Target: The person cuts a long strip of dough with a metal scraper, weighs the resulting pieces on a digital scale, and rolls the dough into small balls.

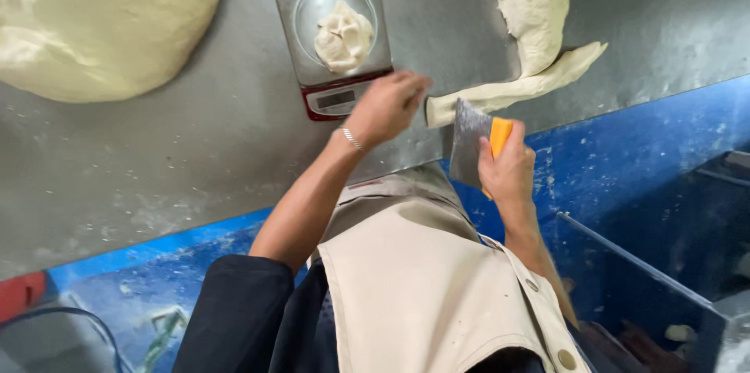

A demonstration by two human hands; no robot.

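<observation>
Apron (422,287) | R hand (508,174) grips scraper (469,150) | L hand (387,107) by dough strip (508,92)

You have a large mound of dough (101,17) at the far left corner of the steel tabletop (195,146). Your beige apron (422,287) hangs against its near edge, and a blue floor (625,170) shows beyond that edge.

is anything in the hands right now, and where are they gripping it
The right hand holds a metal dough scraper by its orange handle. The left hand holds nothing that shows; it hovers beside the scale.
</observation>
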